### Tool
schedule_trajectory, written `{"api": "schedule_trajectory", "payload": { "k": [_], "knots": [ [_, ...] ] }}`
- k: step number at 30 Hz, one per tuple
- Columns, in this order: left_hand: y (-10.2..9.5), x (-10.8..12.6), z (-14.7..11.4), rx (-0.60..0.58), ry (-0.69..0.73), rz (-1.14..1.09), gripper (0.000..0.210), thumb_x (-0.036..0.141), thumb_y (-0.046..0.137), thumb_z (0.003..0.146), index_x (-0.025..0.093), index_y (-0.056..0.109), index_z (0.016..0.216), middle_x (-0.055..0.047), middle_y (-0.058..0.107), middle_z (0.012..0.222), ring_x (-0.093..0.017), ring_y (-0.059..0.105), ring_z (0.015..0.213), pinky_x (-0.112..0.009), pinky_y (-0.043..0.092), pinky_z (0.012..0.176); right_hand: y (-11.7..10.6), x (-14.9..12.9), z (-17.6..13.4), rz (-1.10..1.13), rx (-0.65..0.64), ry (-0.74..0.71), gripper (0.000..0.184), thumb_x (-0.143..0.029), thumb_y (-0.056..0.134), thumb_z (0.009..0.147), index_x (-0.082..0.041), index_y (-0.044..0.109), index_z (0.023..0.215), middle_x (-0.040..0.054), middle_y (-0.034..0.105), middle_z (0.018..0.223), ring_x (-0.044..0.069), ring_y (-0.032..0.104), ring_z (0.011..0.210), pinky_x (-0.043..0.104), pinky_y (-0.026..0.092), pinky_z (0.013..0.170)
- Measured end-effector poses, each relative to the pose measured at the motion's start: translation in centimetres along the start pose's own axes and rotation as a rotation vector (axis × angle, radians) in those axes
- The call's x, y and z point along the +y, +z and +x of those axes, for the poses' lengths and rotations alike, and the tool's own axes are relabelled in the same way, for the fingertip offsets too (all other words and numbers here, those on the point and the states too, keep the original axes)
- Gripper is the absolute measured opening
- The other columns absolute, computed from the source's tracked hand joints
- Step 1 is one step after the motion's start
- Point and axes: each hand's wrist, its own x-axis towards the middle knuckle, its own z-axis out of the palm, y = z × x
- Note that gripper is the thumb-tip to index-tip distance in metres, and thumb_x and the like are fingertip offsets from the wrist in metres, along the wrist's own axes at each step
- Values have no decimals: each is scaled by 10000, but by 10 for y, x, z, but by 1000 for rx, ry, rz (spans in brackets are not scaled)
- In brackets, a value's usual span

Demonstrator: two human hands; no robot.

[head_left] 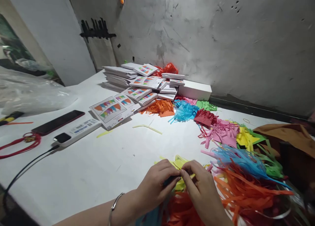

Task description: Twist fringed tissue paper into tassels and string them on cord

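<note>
My left hand [161, 178] and my right hand [200, 183] meet at the table's near side, fingertips pinched together. Yellow fringed paper [180, 161] shows behind and between the fingers, and both hands are closed on it. A thin dark strand [176, 166] pokes up by the left fingertips; its kind is unclear. Under my hands lie orange fringed paper [180, 209] and, below the left wrist, blue paper [149, 217]. The exact spot of the pinch is partly hidden by the fingers.
Loose orange strips [246, 190] and blue strips [241, 158] heap at right. Fringed bundles, pink [225, 132] among them, curve toward stacked printed packs [145, 82] and a white box [195, 90]. A phone [59, 121], a cabled white device [78, 131] and clear plastic [36, 91] lie left.
</note>
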Motion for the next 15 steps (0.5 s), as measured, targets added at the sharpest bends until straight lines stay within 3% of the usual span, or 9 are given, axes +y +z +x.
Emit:
{"api": "schedule_trajectory", "payload": {
  "k": [4, 7, 9, 12, 13, 15],
  "knots": [
    [-1, -2, 2, -41, 30, 29, 166, 115, 548, 934, 224, 651, 1005, -49, 694, 819, -186, 625, 758, -278, 507, 676, -4, -13, 3, 318, 159, -33, 214, -396, 509, 991, -221, 596, 901, 23, 605, 973, 157, 579, 909, 274, 445, 815],
    [-5, -3, 5, -143, -4, 59, 173, 150, 546, 922, 243, 686, 962, -62, 711, 865, -208, 653, 797, -292, 536, 693, -12, -27, 5, 749, 282, -45, 241, -463, 521, 995, -235, 526, 917, -33, 585, 783, 122, 548, 708, 251, 447, 679],
    [-8, 4, 10, -172, -52, 66, 243, 176, 551, 901, 265, 701, 1071, -95, 715, 1080, -254, 669, 979, -353, 563, 831, -18, -36, 4, 944, 283, -92, 266, -493, 560, 972, -252, 463, 915, -93, 498, 618, 98, 444, 534, 221, 383, 545],
    [-7, 29, 22, -186, -77, -6, 480, 199, 582, 859, 274, 592, 1333, -114, 626, 1330, -301, 601, 1184, -423, 514, 1001, -24, -52, 1, 991, 219, -110, 310, -502, 629, 921, -253, 446, 912, -134, 412, 528, 71, 296, 442, 191, 274, 464],
    [-3, 40, 26, -212, -69, -42, 477, 207, 586, 859, 258, 586, 1333, -112, 637, 1310, -297, 605, 1163, -413, 516, 993, -27, -59, 0, 980, 206, -115, 301, -487, 639, 914, -249, 455, 906, -134, 410, 523, 66, 281, 439, 187, 257, 461],
    [11, 58, 36, -291, -20, -56, 267, 214, 556, 892, 223, 673, 1132, -88, 709, 1112, -260, 642, 1002, -361, 538, 899, -36, -77, -4, 961, 198, -143, 267, -445, 653, 903, -243, 479, 894, -130, 414, 519, 61, 266, 438, 184, 232, 459]
  ]
}}
